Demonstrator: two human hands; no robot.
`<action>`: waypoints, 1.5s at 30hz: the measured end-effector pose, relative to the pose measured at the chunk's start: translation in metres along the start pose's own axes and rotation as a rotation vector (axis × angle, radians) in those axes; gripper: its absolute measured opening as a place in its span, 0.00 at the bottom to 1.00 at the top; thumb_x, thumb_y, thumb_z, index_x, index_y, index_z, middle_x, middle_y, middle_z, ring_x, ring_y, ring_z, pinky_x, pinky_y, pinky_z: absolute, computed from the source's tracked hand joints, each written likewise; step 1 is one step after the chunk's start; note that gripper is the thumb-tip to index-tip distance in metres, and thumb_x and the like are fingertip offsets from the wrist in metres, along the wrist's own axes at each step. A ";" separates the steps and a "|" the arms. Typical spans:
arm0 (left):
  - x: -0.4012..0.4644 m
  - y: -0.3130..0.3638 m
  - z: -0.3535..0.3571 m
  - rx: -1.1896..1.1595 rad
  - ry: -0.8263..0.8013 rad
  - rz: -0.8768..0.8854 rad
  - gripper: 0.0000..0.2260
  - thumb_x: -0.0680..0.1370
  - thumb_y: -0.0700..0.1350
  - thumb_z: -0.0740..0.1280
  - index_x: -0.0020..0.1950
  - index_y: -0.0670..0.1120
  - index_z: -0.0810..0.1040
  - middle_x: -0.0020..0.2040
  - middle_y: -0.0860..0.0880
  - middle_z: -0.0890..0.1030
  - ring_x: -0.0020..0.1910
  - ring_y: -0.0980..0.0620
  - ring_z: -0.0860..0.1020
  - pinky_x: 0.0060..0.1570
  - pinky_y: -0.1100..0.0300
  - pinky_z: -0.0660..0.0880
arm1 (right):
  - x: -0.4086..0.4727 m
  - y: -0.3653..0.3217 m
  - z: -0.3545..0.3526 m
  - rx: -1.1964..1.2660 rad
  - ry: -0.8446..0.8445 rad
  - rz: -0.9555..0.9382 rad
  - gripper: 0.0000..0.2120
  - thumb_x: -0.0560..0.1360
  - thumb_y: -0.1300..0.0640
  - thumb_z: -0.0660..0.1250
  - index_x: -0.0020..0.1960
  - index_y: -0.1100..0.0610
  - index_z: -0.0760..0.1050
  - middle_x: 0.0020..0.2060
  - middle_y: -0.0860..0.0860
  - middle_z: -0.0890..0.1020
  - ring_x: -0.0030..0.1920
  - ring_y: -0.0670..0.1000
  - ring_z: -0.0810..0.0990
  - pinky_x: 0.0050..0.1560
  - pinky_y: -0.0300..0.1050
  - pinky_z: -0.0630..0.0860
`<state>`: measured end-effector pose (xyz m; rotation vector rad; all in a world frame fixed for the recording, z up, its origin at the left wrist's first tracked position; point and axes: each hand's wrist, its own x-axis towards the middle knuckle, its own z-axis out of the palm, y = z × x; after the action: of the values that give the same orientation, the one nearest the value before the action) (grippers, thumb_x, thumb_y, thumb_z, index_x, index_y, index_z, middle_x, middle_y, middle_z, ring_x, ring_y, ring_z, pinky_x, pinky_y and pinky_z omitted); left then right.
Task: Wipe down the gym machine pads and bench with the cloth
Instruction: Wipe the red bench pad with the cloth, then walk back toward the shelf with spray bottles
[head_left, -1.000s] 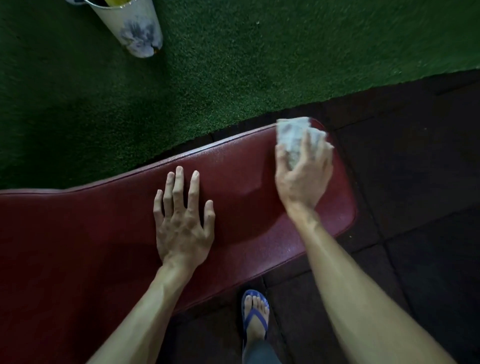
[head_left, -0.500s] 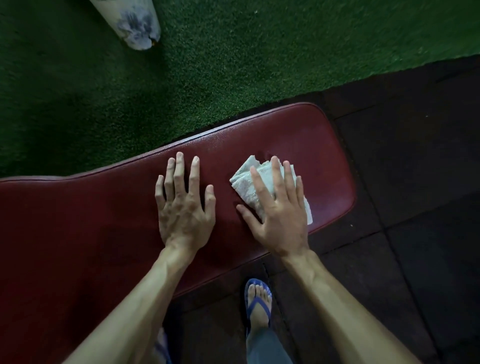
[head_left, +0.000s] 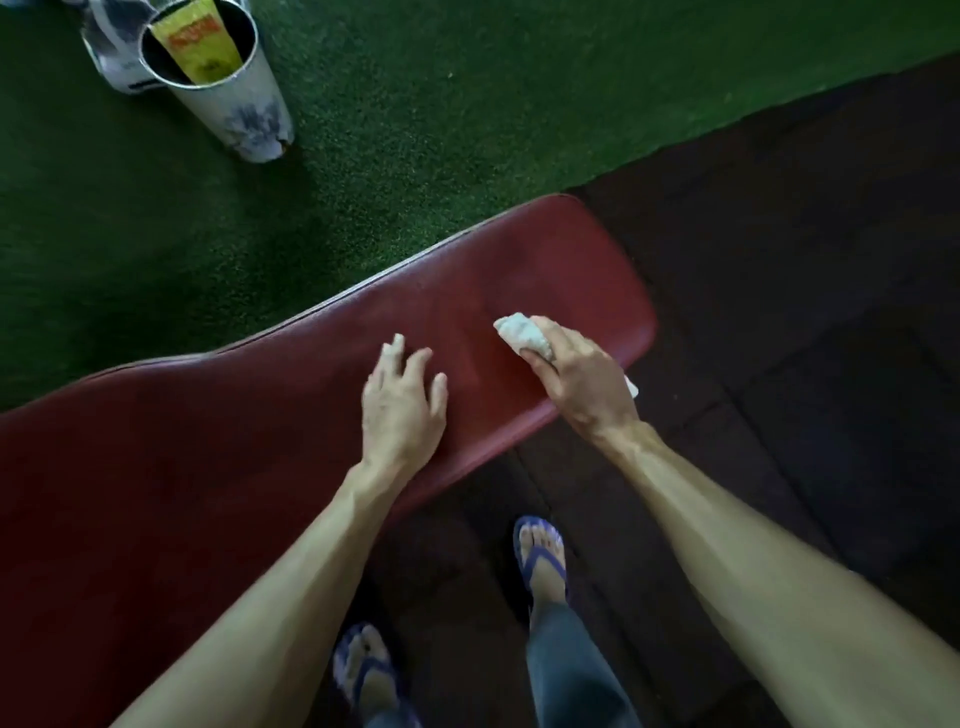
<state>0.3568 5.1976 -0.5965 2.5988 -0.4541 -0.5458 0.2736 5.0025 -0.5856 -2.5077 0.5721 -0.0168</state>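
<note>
Green turf (head_left: 467, 104) beyond, dark mats near. Red surface (head_left: 208, 467) runs long from lower left to rounded end at right. Right hand (head_left: 582, 379) closed around bunched cloth (head_left: 524, 335), near that end, by front edge. Left hand (head_left: 402, 405) flat, fingers spread, holding nothing. Unwiped length likely lies leftward, past left hand.

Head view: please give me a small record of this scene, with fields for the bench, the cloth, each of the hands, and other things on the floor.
bench: dark red padded bench, running left to right
cloth: white cloth, bunched, on the bench near its right end
right hand: right hand closed on the cloth
left hand: left hand open, empty, over the bench; contact unclear
floor: green turf beyond, dark mats on the right
other: metal bucket on the turf
</note>
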 end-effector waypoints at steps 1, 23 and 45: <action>-0.023 0.005 -0.014 -0.046 -0.114 -0.014 0.19 0.82 0.49 0.62 0.72 0.46 0.72 0.76 0.44 0.67 0.76 0.45 0.65 0.74 0.49 0.63 | -0.029 -0.006 -0.009 0.045 -0.036 0.082 0.20 0.82 0.46 0.63 0.69 0.54 0.74 0.57 0.55 0.83 0.56 0.60 0.82 0.56 0.52 0.76; -0.219 0.276 -0.043 0.219 -0.900 0.041 0.12 0.81 0.48 0.60 0.57 0.45 0.80 0.57 0.45 0.83 0.60 0.45 0.79 0.58 0.58 0.73 | -0.330 0.010 -0.248 0.415 -0.024 0.979 0.16 0.83 0.44 0.59 0.68 0.48 0.70 0.60 0.53 0.82 0.59 0.58 0.80 0.56 0.53 0.77; 0.084 0.720 0.073 0.311 -0.951 0.273 0.12 0.79 0.45 0.59 0.54 0.45 0.81 0.54 0.46 0.83 0.54 0.47 0.81 0.53 0.58 0.75 | -0.027 0.316 -0.506 0.499 0.176 1.075 0.16 0.82 0.42 0.58 0.63 0.50 0.72 0.51 0.53 0.84 0.50 0.57 0.83 0.49 0.53 0.78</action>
<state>0.2375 4.5283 -0.3341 2.3151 -1.2403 -1.7098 0.0574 4.5117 -0.3235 -1.4875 1.6698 0.0225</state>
